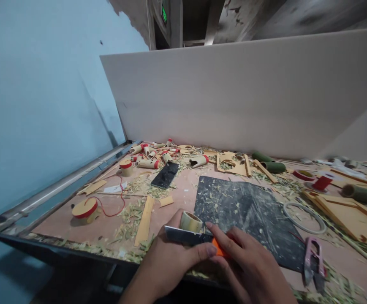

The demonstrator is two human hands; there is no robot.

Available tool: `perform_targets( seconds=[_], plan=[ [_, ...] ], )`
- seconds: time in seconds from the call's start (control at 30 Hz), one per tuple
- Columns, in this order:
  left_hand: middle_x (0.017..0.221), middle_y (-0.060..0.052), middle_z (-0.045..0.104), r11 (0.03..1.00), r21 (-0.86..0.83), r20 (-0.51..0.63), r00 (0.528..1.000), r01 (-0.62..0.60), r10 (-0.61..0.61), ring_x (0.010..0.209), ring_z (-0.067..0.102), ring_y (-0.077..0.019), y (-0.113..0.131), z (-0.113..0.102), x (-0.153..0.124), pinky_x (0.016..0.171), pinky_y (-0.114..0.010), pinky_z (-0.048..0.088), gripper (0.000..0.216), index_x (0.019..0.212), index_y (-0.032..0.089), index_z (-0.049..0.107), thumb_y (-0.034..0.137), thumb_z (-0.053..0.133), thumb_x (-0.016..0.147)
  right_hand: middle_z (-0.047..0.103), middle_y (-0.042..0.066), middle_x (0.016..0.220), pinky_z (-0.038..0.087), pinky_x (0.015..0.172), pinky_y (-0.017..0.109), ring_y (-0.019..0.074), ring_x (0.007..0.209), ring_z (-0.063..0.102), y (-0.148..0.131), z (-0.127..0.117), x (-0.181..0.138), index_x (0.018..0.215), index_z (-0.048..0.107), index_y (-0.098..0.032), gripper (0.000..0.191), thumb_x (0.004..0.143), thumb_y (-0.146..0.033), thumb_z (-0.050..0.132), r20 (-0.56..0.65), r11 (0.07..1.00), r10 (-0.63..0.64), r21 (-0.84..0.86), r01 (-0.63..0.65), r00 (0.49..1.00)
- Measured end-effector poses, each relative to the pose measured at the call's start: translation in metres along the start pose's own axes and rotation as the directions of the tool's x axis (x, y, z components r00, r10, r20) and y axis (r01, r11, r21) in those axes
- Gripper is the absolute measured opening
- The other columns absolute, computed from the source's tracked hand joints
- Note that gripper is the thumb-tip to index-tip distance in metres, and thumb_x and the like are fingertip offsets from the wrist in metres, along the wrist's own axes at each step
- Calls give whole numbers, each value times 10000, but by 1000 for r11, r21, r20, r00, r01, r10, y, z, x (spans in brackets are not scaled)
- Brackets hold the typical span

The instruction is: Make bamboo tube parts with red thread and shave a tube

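Observation:
My left hand (170, 261) is closed around a short, hollow piece of pale bamboo (191, 221) at the table's front edge, its open end facing up. In my right hand (249, 261) is a knife (186, 236) with a flat metal blade and an orange handle. The blade points left and lies across the near side of the bamboo. My left thumb presses near where blade and handle meet. Part of the handle is hidden by my fingers. Just beyond both hands lies a black mat (234, 211) dusted with shavings.
A phone (165, 175) lies near several red-ended bamboo pieces (148, 163). To the left is a round red-banded piece (85, 210) with red cord. Pink snips (313, 261), a clear ring (305, 218), red spool (322, 183) and green bamboo (363, 195) are on the right.

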State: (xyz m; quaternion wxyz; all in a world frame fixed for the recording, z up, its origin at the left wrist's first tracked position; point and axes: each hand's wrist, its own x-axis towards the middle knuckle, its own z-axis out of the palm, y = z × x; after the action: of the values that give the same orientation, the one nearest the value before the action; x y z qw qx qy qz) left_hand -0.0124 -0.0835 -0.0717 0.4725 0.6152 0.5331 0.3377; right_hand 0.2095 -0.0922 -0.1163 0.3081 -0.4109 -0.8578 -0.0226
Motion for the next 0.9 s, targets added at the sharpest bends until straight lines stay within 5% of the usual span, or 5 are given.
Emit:
perform_targets(
  seconds=[0.23, 0.43, 0.73, 0.9],
  plan=[
    [1054, -58, 795, 991, 129, -89, 996, 28, -17, 985, 712, -308, 3, 3, 1, 821, -341, 506, 446, 1091, 228, 733, 616, 725, 870, 701, 49, 907, 610, 633, 271, 199, 745, 743, -4, 5, -1, 1533, 518, -258, 476, 1078, -394, 493, -32, 992, 121, -12, -122, 992],
    [876, -13, 688, 991, 135, -89, 996, -2, 14, 810, 634, -225, 2, 5, 0, 718, -293, 488, 466, 990, 205, 620, 657, 677, 895, 746, 52, 884, 577, 547, 264, 215, 710, 780, -3, 9, 6, 1466, 595, -227, 457, 1094, -457, 461, -245, 921, 373, -15, -389, 895],
    [1117, -26, 704, 999, -2, 16, 999, -33, 33, 1049, 653, -250, -5, -8, -1, 963, -336, 495, 521, 1365, 245, 508, 590, 602, 985, 770, 62, 1001, 626, 673, 245, 207, 844, 791, -1, 9, -3, 1466, 598, -251, 434, 1086, -421, 476, -184, 952, 305, 54, -301, 934],
    [1290, -68, 685, 991, -125, 63, 997, -42, 50, 1207, 614, -293, -5, -7, 1, 1056, -369, 460, 555, 1348, 235, 541, 546, 704, 917, 762, 61, 1008, 627, 715, 216, 183, 841, 789, 2, 7, -8, 1490, 584, -262, 437, 1079, -381, 495, -92, 983, 160, 102, -150, 983]
  ],
)
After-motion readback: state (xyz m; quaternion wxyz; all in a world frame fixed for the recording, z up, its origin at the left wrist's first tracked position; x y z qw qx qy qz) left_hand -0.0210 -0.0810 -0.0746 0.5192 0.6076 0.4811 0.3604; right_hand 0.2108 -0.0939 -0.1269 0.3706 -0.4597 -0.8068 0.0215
